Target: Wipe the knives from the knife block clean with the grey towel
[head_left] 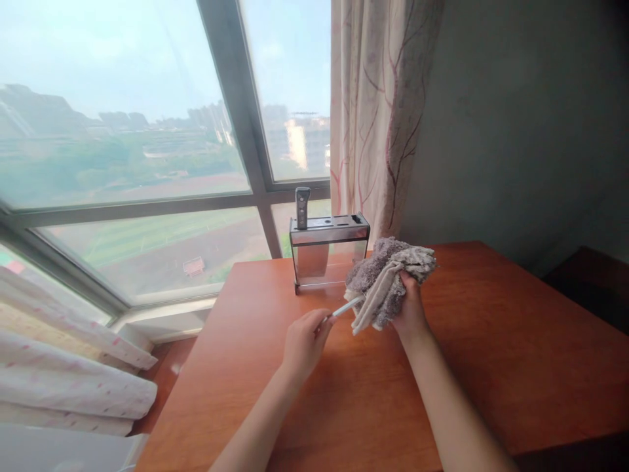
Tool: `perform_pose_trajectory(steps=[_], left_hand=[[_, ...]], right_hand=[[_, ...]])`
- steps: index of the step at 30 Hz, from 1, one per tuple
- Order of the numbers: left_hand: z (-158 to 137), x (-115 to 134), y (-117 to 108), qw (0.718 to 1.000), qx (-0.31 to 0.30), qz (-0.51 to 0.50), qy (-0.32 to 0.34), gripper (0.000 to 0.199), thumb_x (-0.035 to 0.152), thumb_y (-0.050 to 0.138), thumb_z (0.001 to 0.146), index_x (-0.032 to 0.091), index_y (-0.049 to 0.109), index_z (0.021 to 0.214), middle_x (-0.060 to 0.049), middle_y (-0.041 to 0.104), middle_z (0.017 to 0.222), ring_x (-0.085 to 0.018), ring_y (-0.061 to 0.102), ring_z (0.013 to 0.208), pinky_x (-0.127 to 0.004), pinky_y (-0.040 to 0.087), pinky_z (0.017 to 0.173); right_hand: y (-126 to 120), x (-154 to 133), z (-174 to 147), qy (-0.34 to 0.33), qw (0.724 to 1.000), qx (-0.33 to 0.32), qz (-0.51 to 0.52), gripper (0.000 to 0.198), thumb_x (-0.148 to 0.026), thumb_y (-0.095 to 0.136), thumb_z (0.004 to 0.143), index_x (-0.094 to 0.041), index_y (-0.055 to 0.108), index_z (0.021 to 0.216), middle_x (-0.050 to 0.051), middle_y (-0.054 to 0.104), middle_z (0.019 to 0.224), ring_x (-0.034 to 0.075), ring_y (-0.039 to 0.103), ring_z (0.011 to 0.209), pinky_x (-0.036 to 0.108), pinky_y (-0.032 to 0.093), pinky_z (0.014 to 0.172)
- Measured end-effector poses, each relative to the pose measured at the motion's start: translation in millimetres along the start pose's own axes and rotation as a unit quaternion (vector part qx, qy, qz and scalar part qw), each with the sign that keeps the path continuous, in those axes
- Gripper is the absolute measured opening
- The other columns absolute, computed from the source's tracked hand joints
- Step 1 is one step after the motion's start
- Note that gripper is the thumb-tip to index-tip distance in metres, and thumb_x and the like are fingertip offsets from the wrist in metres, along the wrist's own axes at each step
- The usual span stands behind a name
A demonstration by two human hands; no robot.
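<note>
My left hand (305,342) is closed around the handle end of a slim knife (348,306), whose narrow pale blade points up and right. The blade's far part disappears into a bunched grey and off-white cloth (388,278). My right hand (411,308) grips this cloth from the right, thumb on top, around the hidden part of the blade. Both hands are above the tabletop. Just behind them stands a knife block (330,231) with clear sides and a dark and silver top. A dark-handled knife (302,208) sticks upright from its left end.
The reddish-brown wooden table (236,367) stretches under both arms, its left edge running toward the window (122,118). A patterned curtain (378,111) hangs behind the block, and another curtain (73,373) hangs at lower left. A dark wall (511,131) rises at right.
</note>
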State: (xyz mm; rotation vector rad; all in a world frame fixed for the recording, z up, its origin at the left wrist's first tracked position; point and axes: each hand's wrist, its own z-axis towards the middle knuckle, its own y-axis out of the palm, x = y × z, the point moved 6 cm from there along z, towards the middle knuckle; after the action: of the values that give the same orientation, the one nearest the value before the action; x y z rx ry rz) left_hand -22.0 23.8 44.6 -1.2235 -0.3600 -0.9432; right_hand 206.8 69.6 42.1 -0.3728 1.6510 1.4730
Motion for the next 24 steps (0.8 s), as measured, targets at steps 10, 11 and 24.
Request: perform_pose_trajectory(steps=[10, 11, 24], left_hand=[[-12.4, -0.5, 40.3, 0.886, -0.209, -0.363, -0.199, 0.048, 0.061, 0.056, 0.078, 0.013, 0.06, 0.073, 0.007, 0.032, 0.05, -0.007, 0.024, 0.046, -0.022, 0.015, 0.045], [-14.5, 1.0, 42.7, 0.868, -0.233, -0.381, -0.219, 0.049, 0.062, 0.057, 0.077, 0.013, 0.06, 0.074, 0.007, 0.031, 0.05, -0.006, 0.021, 0.044, -0.022, 0.013, 0.044], [2.8, -0.9, 5.3, 0.999, -0.038, -0.025, -0.023, 0.018, 0.035, 0.053, 0.086, 0.019, 0.06, 0.081, 0.0, 0.056, 0.071, -0.013, 0.048, 0.063, -0.023, 0.034, 0.06]], right_hand=[[-13.4, -0.1, -1.7, 0.063, 0.997, 0.004, 0.036, 0.033, -0.048, 0.069, 0.066, -0.024, 0.066, 0.089, -0.001, 0.073, 0.086, 0.018, 0.069, 0.077, 0.03, 0.057, 0.065], [-12.8, -0.2, -2.1, 0.063, 0.997, 0.005, 0.04, 0.035, -0.049, 0.07, 0.066, -0.024, 0.066, 0.09, 0.0, 0.073, 0.087, 0.019, 0.069, 0.079, 0.03, 0.057, 0.066], [-18.5, -9.3, -1.2, -0.045, 0.99, 0.134, 0.001, 0.039, -0.045, 0.076, 0.069, -0.019, 0.069, 0.097, 0.002, 0.073, 0.098, 0.017, 0.068, 0.088, 0.026, 0.056, 0.071]])
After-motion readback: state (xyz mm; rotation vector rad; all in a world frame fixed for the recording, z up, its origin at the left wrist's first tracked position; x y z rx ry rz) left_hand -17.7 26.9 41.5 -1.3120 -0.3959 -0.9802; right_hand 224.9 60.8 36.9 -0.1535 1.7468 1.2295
